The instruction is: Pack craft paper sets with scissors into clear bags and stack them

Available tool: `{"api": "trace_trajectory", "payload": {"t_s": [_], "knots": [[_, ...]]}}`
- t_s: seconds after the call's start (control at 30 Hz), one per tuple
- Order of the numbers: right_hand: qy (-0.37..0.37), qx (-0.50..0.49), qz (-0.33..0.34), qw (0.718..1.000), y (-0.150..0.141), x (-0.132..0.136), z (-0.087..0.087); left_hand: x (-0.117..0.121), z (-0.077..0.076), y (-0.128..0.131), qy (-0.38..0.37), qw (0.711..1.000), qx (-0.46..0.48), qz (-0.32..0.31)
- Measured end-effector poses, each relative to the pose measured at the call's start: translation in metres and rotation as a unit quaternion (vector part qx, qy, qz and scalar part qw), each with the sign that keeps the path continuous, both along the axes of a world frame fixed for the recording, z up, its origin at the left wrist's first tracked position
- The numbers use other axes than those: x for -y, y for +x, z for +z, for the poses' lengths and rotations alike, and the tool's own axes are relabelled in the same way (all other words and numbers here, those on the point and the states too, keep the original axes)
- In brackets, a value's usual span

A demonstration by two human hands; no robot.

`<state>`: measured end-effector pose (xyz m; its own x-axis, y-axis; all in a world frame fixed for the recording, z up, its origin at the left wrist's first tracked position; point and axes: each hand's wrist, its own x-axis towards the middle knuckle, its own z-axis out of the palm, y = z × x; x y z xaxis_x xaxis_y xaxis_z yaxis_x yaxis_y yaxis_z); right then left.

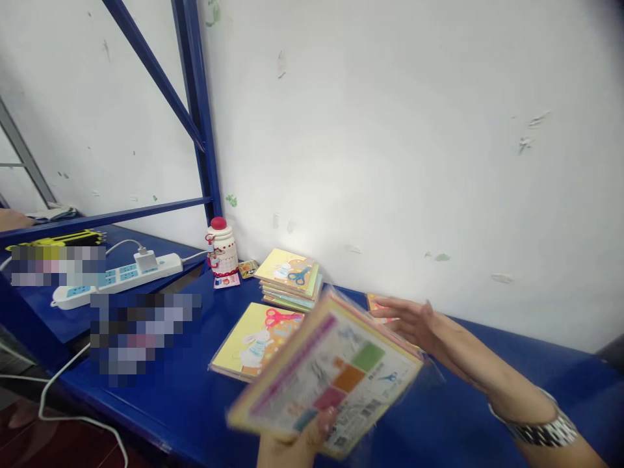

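My left hand (305, 442) grips a plastic-wrapped children's craft book (326, 383) by its lower edge, thumb across the printed back. The book is tilted above the desk, with coloured blocks and a barcode towards me. My right hand (409, 320) is open, fingers stretched out, at the book's upper right edge; whether it touches the wrap I cannot tell. Behind the held book lies another yellow craft book (251, 344) with a rabbit and red scissors on its cover. Further back is a stack of similar craft books (287, 276). Part of an orange printed item (375, 305) shows beside my right fingertips.
A white bottle with a red lid (223, 250) stands by the blue frame post (197, 110), small packets (227, 281) near its base. A white power strip (117, 276) lies to the left, its cable running down. The blue desk (195, 403) meets a white wall (390, 130).
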<state>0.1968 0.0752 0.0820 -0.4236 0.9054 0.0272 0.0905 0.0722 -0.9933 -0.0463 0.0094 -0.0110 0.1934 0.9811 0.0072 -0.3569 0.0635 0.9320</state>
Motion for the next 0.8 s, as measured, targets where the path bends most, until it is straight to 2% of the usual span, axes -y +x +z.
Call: {"api": "trace_trajectory", "payload": {"t_s": [0.07,0.17,0.27,0.37,0.4,0.5,0.53,0.6,0.63,0.7,0.73,0.8], "knots": [[0.018,-0.013,-0.008,1.000,0.009,0.008,-0.011,-0.006,0.011,-0.004,-0.101,0.990,0.099,-0.024],[0.100,0.024,0.029,0.994,0.027,0.028,-0.027,-0.015,0.022,-0.008,-0.238,0.927,0.255,-0.141],[0.162,0.148,0.040,0.975,0.043,0.054,-0.035,-0.017,0.023,-0.008,-0.258,0.879,0.299,-0.269],[0.218,0.295,-0.024,0.930,0.038,0.069,-0.030,-0.013,0.020,0.000,-0.255,0.866,0.276,-0.331],[0.250,0.330,-0.031,0.910,0.033,0.070,-0.025,-0.011,0.019,0.005,-0.258,0.864,0.266,-0.340],[0.355,0.360,0.045,0.862,0.016,0.065,-0.008,-0.008,0.019,0.021,-0.267,0.867,0.227,-0.354],[0.367,0.346,0.075,0.860,0.013,0.062,-0.003,-0.008,0.020,0.025,-0.270,0.869,0.214,-0.356],[0.359,0.298,0.090,0.880,0.012,0.059,0.003,-0.009,0.021,0.028,-0.272,0.870,0.196,-0.362],[0.342,0.275,0.067,0.896,0.014,0.058,0.005,-0.010,0.021,0.027,-0.272,0.870,0.188,-0.366],[0.297,0.244,-0.031,0.923,0.020,0.058,0.007,-0.008,0.018,0.017,-0.278,0.876,0.170,-0.356],[0.273,0.236,-0.087,0.928,0.023,0.059,0.007,-0.006,0.015,0.011,-0.280,0.886,0.157,-0.333],[0.227,0.228,-0.180,0.930,0.027,0.060,0.006,0.001,0.010,-0.001,-0.260,0.928,0.130,-0.234]]}}
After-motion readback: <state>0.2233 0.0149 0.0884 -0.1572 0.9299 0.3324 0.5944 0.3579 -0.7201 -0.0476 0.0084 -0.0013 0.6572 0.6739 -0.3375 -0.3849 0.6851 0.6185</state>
